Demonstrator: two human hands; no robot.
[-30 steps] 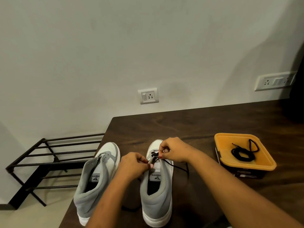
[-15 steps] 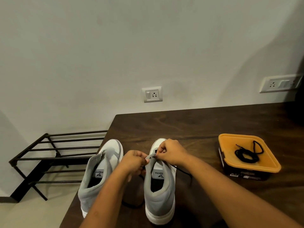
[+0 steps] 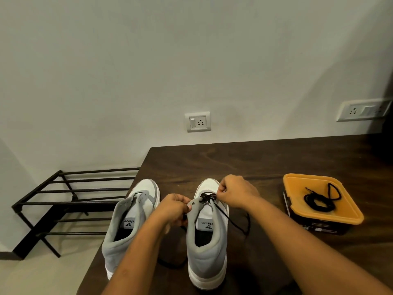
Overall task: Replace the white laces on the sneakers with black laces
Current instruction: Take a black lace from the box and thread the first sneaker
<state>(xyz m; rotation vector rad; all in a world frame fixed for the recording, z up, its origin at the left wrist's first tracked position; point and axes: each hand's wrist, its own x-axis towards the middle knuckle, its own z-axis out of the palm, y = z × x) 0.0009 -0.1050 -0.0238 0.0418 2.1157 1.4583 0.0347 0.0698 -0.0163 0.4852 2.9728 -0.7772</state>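
Observation:
Two grey and white sneakers stand side by side on the dark wooden table, toes toward the wall. The left sneaker has no lace in it. A black lace crosses the lowest eyelets of the right sneaker, and its loose end trails over the shoe's right side onto the table. My left hand grips that sneaker's left eyelet flap. Near the toe, my right hand pinches the lace.
An orange-lidded box stands to the right with a coiled black lace lying on its lid. A black metal rack stands on the floor left of the table. The table's left edge runs just beside the left sneaker.
My right hand has moved toward the toe and to the right, uncovering the crossed black lace at the lowest eyelets. My left hand stays on the eyelet flap.

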